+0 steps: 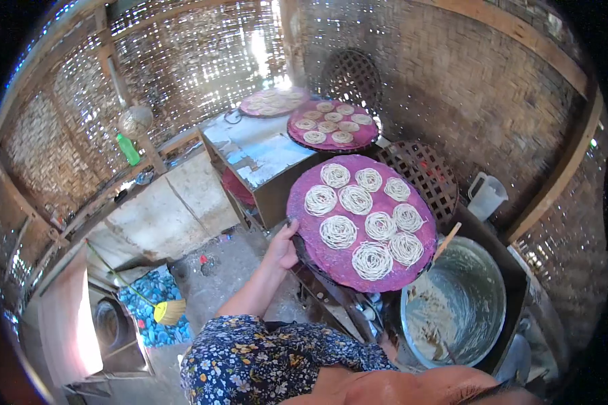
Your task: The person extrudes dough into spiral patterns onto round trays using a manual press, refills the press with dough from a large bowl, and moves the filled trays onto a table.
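The left hand (287,246) pinches the pink tray (331,260) by its left rim; floor (219,270) stretches left, a pot (478,290) sits near right. The right hand's state cannot be told.

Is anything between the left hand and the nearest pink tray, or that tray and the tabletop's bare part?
Nothing visible separates the left hand from the pink tray: it grips the edge. Toward the tabletop, a second pink tray sits right of the bare part; a path left of it looks unobstructed.
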{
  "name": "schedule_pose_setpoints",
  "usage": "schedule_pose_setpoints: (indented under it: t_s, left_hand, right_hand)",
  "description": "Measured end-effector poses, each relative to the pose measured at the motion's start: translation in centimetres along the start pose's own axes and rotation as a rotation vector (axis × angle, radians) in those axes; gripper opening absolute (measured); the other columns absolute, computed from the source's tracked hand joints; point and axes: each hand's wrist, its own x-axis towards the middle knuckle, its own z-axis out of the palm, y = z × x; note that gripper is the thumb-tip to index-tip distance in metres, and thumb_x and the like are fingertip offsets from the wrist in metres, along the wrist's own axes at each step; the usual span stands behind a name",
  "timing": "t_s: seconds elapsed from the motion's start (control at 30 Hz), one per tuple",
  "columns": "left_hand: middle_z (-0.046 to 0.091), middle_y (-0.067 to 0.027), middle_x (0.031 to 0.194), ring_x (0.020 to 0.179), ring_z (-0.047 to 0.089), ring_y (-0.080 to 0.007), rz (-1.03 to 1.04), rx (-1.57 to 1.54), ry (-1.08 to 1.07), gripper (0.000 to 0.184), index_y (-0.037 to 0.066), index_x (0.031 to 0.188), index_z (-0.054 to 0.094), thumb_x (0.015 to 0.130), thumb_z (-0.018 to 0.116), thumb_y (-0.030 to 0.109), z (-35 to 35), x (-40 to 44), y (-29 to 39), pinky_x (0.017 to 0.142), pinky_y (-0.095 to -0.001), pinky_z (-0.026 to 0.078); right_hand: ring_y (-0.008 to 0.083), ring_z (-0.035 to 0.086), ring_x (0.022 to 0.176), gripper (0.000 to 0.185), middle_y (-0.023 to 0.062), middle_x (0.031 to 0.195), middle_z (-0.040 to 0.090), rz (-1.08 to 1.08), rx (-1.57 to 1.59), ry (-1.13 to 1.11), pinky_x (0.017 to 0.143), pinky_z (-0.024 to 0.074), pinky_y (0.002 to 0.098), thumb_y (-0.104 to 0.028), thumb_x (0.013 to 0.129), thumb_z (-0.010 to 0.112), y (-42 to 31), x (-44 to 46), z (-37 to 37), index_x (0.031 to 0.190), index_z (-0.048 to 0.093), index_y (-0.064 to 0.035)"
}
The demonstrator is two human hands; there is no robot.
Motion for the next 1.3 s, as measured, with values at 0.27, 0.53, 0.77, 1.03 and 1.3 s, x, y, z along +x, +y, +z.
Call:
schedule_pose_setpoints:
  t_s: [0.27, 0.53, 0.77, 1.03, 1.3]
  left_hand:
    - [0.05, -0.0099, 0.121, 0.111, 0.047, -0.0262, 0.362, -0.058, 0.194, 0.04, 0.004, 0.121, 0.043, 0.088, 0.048, 0.026, -2.0, -1.9, 8.8, 0.097, -0.0442, 0.034]
    - [0.053, -0.0099, 0.116, 0.105, 0.052, -0.0212, 0.636, -0.197, 0.392, 0.03, 0.005, 0.114, 0.047, 0.09, 0.046, 0.022, -9.2, 1.4, 18.6, 0.093, -0.0384, 0.04]
    - [0.053, -0.0101, 0.117, 0.107, 0.051, -0.0227, 0.586, -0.29, 0.408, 0.032, 0.005, 0.116, 0.046, 0.09, 0.046, 0.024, -17.4, 8.0, 24.0, 0.093, -0.0388, 0.04]
    - [0.044, -0.0115, 0.127, 0.116, 0.043, -0.0274, 0.491, -0.181, 0.319, 0.045, 0.005, 0.125, 0.037, 0.089, 0.044, 0.033, -23.7, 13.6, 28.4, 0.098, -0.0469, 0.033]
    - [0.044, -0.01, 0.128, 0.117, 0.043, -0.0245, 0.438, -0.073, 0.333, 0.051, 0.005, 0.125, 0.039, 0.088, 0.044, 0.039, -24.3, 15.0, 30.7, 0.099, -0.0418, 0.033]
  right_hand:
    - [0.0338, 0.05, 0.097, 0.044, 0.0158, 0.107, 0.053, -0.241, -0.082, 0.373, 0.084, 0.0391, 0.0446, -0.02, 0.077, 0.054, -2.0, 0.3, -0.5, 0.12, 0.046, -0.0115]
    - [0.0343, 0.05, 0.095, 0.039, 0.0163, 0.103, 0.053, -0.267, 0.019, 0.346, 0.084, 0.0385, 0.0447, -0.019, 0.078, 0.054, -9.8, 1.9, -6.0, 0.115, 0.048, -0.0089]
    - [0.0348, 0.051, 0.093, 0.035, 0.0167, 0.101, 0.054, -0.086, -0.077, 0.294, 0.085, 0.038, 0.0448, -0.017, 0.078, 0.055, -14.5, 2.7, -7.3, 0.111, 0.05, -0.0067]
    - [0.0354, 0.051, 0.091, 0.031, 0.0172, 0.097, 0.055, 0.07, -0.153, 0.222, 0.085, 0.0375, 0.0449, -0.016, 0.079, 0.055, -17.5, 2.4, -9.2, 0.107, 0.053, -0.0041]
    - [0.0359, 0.051, 0.089, 0.027, 0.0177, 0.094, 0.055, 0.01, -0.188, 0.385, 0.085, 0.0369, 0.045, -0.014, 0.079, 0.055, -18.3, 2.3, -14.3, 0.103, 0.055, -0.0014]
